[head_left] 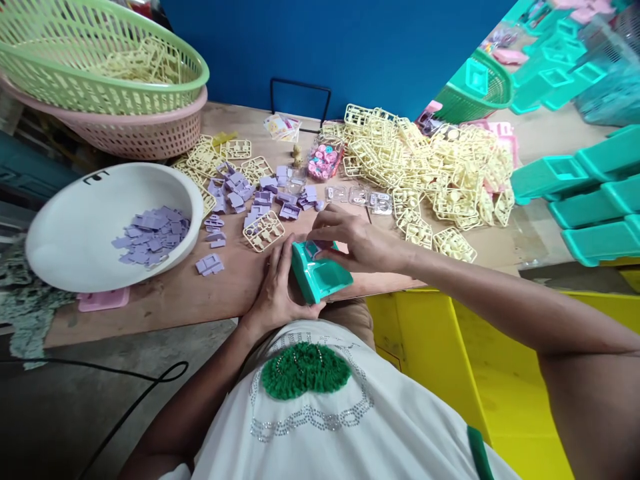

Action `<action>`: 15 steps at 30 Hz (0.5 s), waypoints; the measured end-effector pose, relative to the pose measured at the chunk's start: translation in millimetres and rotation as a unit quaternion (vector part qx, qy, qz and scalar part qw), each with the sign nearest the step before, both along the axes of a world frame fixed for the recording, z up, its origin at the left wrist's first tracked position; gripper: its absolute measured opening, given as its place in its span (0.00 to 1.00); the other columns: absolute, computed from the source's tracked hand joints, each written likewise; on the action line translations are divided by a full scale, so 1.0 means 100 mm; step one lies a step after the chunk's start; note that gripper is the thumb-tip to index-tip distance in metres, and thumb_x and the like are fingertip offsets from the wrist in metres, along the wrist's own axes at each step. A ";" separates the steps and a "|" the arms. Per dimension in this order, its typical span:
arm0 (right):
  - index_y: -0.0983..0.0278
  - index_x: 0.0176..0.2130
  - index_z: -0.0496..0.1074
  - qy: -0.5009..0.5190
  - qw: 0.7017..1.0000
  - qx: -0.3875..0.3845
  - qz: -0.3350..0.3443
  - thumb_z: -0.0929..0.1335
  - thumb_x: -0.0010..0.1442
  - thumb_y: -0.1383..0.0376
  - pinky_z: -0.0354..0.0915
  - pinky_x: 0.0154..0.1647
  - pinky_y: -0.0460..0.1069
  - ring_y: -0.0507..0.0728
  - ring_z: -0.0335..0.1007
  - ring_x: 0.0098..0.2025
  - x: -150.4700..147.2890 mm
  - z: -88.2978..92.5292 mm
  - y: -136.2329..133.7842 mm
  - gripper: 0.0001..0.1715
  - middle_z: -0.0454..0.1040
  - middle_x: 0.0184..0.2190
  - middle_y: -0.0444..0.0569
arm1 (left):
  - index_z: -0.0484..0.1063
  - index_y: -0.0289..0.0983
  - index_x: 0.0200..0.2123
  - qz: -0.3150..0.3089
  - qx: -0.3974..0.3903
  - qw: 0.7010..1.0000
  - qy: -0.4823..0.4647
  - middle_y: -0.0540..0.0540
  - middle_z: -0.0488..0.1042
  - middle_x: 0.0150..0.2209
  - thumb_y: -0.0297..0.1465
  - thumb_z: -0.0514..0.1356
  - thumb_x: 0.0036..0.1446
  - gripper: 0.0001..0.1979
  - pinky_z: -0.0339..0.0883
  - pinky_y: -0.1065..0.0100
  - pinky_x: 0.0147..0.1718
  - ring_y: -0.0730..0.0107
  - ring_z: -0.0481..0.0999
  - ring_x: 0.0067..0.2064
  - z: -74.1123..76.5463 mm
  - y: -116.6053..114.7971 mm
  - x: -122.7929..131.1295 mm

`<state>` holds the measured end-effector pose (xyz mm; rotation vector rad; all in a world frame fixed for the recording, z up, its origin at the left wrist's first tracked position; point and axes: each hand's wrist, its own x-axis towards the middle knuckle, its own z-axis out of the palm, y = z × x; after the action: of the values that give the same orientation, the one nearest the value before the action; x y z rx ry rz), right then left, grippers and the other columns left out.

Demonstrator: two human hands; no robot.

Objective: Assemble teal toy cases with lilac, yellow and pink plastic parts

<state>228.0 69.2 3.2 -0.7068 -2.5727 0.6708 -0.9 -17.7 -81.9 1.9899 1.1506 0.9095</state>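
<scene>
A teal plastic toy part (327,277), shaped like a small open box, is tilted at the table's front edge. My left hand (280,287) grips it from the left, thumb below and fingers along its side. Over its top reaches my right hand (350,240), thumb and fingers bent around a small purple piece (313,249) at the part's upper end. The fingers hide most of that piece. Left of my hands lie loose purple plastic pieces (235,190) and a cream sprue frame (264,231).
A white bowl (40,247) of purple pieces and stacked baskets (195,73) stand at left. Cream sprues (380,143) heap behind my right arm. A bag of pink buttons (324,162) and clear pieces (359,195) lie ahead. Teal boxes (595,207) are stacked at right.
</scene>
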 end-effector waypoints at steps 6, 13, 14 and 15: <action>0.68 0.47 0.77 -0.006 0.996 0.088 -0.025 0.61 0.75 0.66 0.68 0.47 0.60 0.64 0.65 0.46 -0.06 -0.07 -0.11 0.17 0.75 0.42 0.60 | 0.35 0.43 0.78 0.017 0.019 1.000 0.006 0.31 0.54 0.74 0.38 0.79 0.41 0.72 0.55 0.39 0.72 0.34 0.57 0.75 -0.05 -0.01 0.03; 0.73 0.62 0.70 -0.075 0.982 0.172 -0.025 0.60 0.76 0.64 0.68 0.54 0.67 0.69 0.65 0.53 0.00 -0.19 -0.30 0.23 0.73 0.50 0.66 | 0.39 0.42 0.77 0.027 0.028 0.999 0.010 0.31 0.56 0.73 0.37 0.80 0.37 0.72 0.59 0.41 0.70 0.34 0.58 0.74 -0.07 0.00 0.03; 0.74 0.64 0.70 -0.087 0.980 0.176 -0.035 0.61 0.75 0.63 0.67 0.56 0.69 0.71 0.64 0.55 -0.01 -0.21 -0.35 0.25 0.72 0.52 0.67 | 0.39 0.42 0.77 0.029 0.026 0.999 0.009 0.30 0.56 0.73 0.36 0.80 0.36 0.72 0.60 0.41 0.70 0.34 0.58 0.74 -0.07 0.00 0.04; 0.74 0.64 0.69 -0.095 0.979 0.175 -0.046 0.61 0.75 0.62 0.65 0.58 0.72 0.73 0.63 0.57 -0.02 -0.23 -0.40 0.26 0.71 0.55 0.68 | 0.39 0.42 0.77 0.030 0.023 0.999 0.008 0.30 0.55 0.73 0.35 0.80 0.36 0.72 0.60 0.41 0.70 0.33 0.58 0.74 -0.07 0.00 0.04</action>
<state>225.7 29.0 -19.6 -0.7937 -2.7084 0.1179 3.2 -18.1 -89.1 2.0111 1.2151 0.9598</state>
